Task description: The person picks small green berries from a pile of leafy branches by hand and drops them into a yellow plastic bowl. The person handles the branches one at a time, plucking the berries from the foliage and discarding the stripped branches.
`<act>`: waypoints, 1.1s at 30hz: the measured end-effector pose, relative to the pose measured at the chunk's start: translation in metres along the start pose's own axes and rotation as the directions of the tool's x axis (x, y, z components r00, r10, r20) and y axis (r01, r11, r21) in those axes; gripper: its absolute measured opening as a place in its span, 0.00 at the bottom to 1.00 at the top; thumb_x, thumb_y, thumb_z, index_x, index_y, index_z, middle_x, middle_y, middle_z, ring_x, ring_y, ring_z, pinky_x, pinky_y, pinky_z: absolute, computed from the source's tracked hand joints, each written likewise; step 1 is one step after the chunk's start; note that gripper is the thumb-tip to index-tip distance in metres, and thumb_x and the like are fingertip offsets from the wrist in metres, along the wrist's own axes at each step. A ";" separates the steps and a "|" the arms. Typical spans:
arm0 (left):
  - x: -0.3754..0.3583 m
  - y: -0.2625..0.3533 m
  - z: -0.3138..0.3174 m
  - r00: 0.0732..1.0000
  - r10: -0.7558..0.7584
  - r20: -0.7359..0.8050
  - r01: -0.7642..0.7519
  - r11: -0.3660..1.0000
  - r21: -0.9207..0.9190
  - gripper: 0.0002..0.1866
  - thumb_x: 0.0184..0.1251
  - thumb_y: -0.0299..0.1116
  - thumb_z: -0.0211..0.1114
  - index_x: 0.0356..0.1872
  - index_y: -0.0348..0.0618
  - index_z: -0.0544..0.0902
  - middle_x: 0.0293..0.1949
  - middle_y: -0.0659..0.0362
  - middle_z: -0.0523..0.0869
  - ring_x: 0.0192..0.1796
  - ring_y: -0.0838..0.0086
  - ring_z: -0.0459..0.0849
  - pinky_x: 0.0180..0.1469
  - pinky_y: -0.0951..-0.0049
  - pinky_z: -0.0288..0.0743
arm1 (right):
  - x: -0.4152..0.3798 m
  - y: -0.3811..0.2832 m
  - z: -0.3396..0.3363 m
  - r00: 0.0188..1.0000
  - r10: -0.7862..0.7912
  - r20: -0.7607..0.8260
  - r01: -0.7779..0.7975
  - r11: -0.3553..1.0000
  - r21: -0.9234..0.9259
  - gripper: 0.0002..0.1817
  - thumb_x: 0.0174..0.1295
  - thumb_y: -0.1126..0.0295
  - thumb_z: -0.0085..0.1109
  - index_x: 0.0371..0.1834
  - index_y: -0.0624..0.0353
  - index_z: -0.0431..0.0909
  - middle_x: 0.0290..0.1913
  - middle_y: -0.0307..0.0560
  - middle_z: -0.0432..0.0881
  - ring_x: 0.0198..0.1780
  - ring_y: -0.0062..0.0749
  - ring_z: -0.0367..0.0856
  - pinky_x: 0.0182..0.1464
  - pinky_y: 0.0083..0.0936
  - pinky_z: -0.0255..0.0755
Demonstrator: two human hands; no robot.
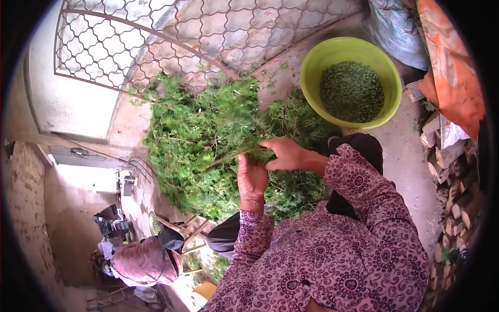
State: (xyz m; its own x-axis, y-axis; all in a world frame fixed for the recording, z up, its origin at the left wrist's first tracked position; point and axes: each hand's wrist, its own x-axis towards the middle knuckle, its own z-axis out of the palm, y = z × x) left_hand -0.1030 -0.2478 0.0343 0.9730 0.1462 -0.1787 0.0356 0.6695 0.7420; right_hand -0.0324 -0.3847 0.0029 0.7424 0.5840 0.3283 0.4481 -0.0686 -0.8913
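Note:
A large heap of feathery green branches [187, 140] covers the ground before me. Over the heap, my left hand [252, 179] is closed on the stem side of a leafy sprig [258, 152]. My right hand [288, 154] meets it from the right, its fingers curled at the same sprig's foliage. What lies between the fingertips is partly hidden. Up and to the right stands a yellow-green tub [393, 88], with many small round green berries [352, 91] inside.
A metal lattice [208, 49] lies beyond the heap. Sacks [403, 34] and an orange cloth [452, 67] stand at right, above stacked firewood [457, 203]. At lower left, another person [145, 261] sits by a wooden frame [195, 234] and a yellow container [205, 291].

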 end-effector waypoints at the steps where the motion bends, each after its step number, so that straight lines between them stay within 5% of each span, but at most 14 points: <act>1: -0.002 0.001 -0.002 1.000 0.004 -0.004 -0.004 1.000 -0.005 0.26 0.57 0.48 0.61 0.53 0.44 0.70 0.52 0.54 0.73 0.56 0.62 0.68 0.61 0.58 0.57 | 0.004 0.007 0.000 0.998 0.041 0.039 -0.038 0.996 -0.080 0.28 0.42 0.62 0.66 0.46 0.67 0.75 0.38 0.56 0.80 0.39 0.37 0.80 0.40 0.28 0.73; 2: -0.004 0.001 -0.004 0.999 -0.047 0.018 0.046 0.999 0.025 0.23 0.58 0.44 0.61 0.52 0.45 0.71 0.51 0.55 0.74 0.56 0.63 0.69 0.60 0.59 0.59 | 0.012 0.010 -0.009 0.981 0.152 0.121 -0.149 0.988 -0.037 0.27 0.43 0.63 0.64 0.46 0.68 0.74 0.23 0.49 0.79 0.26 0.31 0.78 0.32 0.24 0.70; 5: -0.016 0.016 -0.013 0.986 -0.154 0.069 0.151 0.987 0.046 0.21 0.58 0.35 0.62 0.52 0.41 0.71 0.50 0.53 0.76 0.51 0.65 0.75 0.53 0.63 0.68 | 0.018 0.013 -0.031 0.941 0.301 0.152 -0.328 0.924 0.196 0.23 0.44 0.63 0.63 0.42 0.68 0.76 0.18 0.41 0.76 0.21 0.24 0.71 0.27 0.23 0.65; 7: -0.019 0.028 -0.023 0.975 -0.221 0.004 0.211 0.935 0.284 0.23 0.57 0.33 0.63 0.53 0.36 0.70 0.49 0.51 0.77 0.48 0.65 0.77 0.49 0.66 0.72 | 0.023 0.045 -0.025 0.930 0.348 0.115 -0.366 0.906 0.211 0.18 0.46 0.63 0.62 0.36 0.67 0.78 0.18 0.37 0.74 0.21 0.19 0.67 0.25 0.22 0.62; 9: -0.020 0.029 -0.023 0.986 -0.154 -0.067 0.168 0.922 0.349 0.24 0.56 0.31 0.64 0.53 0.34 0.70 0.48 0.51 0.78 0.46 0.69 0.78 0.46 0.72 0.73 | 0.022 0.032 -0.040 0.874 0.408 0.264 -0.439 0.896 0.070 0.15 0.47 0.64 0.61 0.32 0.65 0.80 0.22 0.36 0.76 0.24 0.19 0.69 0.27 0.22 0.63; 11: -0.022 0.026 -0.018 0.981 0.124 -0.152 -0.020 0.833 0.554 0.24 0.55 0.29 0.66 0.53 0.34 0.70 0.47 0.52 0.78 0.46 0.72 0.77 0.48 0.76 0.70 | 0.020 0.037 -0.032 0.868 0.393 0.304 -0.455 0.875 0.166 0.14 0.47 0.64 0.61 0.31 0.65 0.80 0.23 0.36 0.77 0.25 0.18 0.69 0.29 0.22 0.63; 18: -0.027 0.013 -0.020 0.998 -0.008 -0.067 0.043 0.841 0.539 0.14 0.53 0.28 0.67 0.40 0.38 0.76 0.40 0.62 0.80 0.40 0.81 0.74 0.45 0.79 0.66 | 0.017 0.018 -0.027 0.887 0.173 0.427 -0.376 0.807 0.455 0.12 0.50 0.65 0.60 0.30 0.63 0.80 0.24 0.35 0.78 0.27 0.18 0.70 0.33 0.19 0.63; 22: -0.028 0.020 -0.027 0.989 -0.006 -0.150 0.078 0.874 0.480 0.07 0.54 0.26 0.66 0.33 0.40 0.78 0.34 0.63 0.81 0.35 0.82 0.76 0.40 0.80 0.68 | 0.020 0.033 -0.016 0.858 0.333 0.391 -0.460 0.838 0.295 0.13 0.47 0.61 0.62 0.17 0.59 0.78 0.18 0.34 0.73 0.21 0.19 0.68 0.23 0.19 0.58; 23: -0.029 0.021 -0.028 0.983 0.000 -0.184 0.084 0.890 0.448 0.05 0.54 0.25 0.65 0.31 0.41 0.79 0.31 0.63 0.82 0.32 0.82 0.77 0.37 0.81 0.69 | 0.017 0.030 -0.010 0.902 0.355 0.245 -0.430 0.779 0.457 0.12 0.49 0.62 0.61 0.22 0.60 0.79 0.22 0.36 0.75 0.23 0.19 0.70 0.24 0.18 0.61; 25: -0.039 0.026 -0.029 0.964 0.095 -0.246 0.001 0.932 0.362 0.04 0.53 0.26 0.66 0.30 0.41 0.79 0.28 0.63 0.82 0.28 0.81 0.77 0.31 0.82 0.70 | 0.015 0.027 -0.006 0.913 0.396 0.098 -0.371 0.704 0.605 0.11 0.51 0.63 0.60 0.27 0.61 0.79 0.26 0.37 0.78 0.25 0.19 0.73 0.25 0.17 0.64; 27: -0.053 0.056 -0.041 0.954 0.111 -0.279 0.087 0.788 0.609 0.05 0.53 0.28 0.66 0.30 0.42 0.79 0.25 0.64 0.81 0.25 0.81 0.76 0.26 0.83 0.68 | 0.017 0.023 -0.013 0.796 0.581 0.167 -0.467 0.414 0.782 0.11 0.54 0.66 0.58 0.32 0.63 0.76 0.29 0.41 0.78 0.25 0.20 0.74 0.25 0.16 0.67; 29: -0.070 0.074 -0.077 0.918 0.256 -0.303 -0.004 0.770 0.638 0.06 0.52 0.32 0.66 0.29 0.43 0.79 0.23 0.66 0.79 0.23 0.82 0.74 0.24 0.83 0.65 | 0.015 0.027 -0.019 0.800 0.572 0.179 -0.489 0.450 0.747 0.11 0.57 0.63 0.56 0.37 0.59 0.76 0.31 0.37 0.79 0.30 0.16 0.76 0.30 0.14 0.68; 32: -0.128 0.148 -0.161 0.727 0.458 -0.511 0.157 0.613 0.774 0.11 0.58 0.37 0.60 0.36 0.40 0.80 0.27 0.65 0.78 0.27 0.80 0.73 0.29 0.80 0.67 | 0.015 0.020 -0.027 0.831 0.542 0.123 -0.380 0.394 0.837 0.08 0.56 0.69 0.55 0.31 0.63 0.75 0.26 0.41 0.77 0.24 0.15 0.73 0.21 0.10 0.64; 33: -0.157 0.181 -0.205 0.669 0.537 -0.514 0.101 0.620 0.778 0.12 0.59 0.37 0.58 0.35 0.39 0.79 0.27 0.63 0.78 0.28 0.78 0.75 0.29 0.78 0.68 | 0.015 0.017 -0.030 0.825 0.552 0.120 -0.383 0.389 0.838 0.08 0.56 0.69 0.55 0.31 0.63 0.75 0.26 0.41 0.77 0.24 0.15 0.73 0.21 0.10 0.64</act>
State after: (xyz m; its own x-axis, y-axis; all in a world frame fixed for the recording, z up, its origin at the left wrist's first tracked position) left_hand -0.2959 -0.0007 0.0641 0.5527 0.8317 -0.0537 0.2979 -0.1370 0.9447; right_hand 0.0013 -0.4011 0.0016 0.8002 0.5408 -0.2591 -0.5268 0.4276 -0.7346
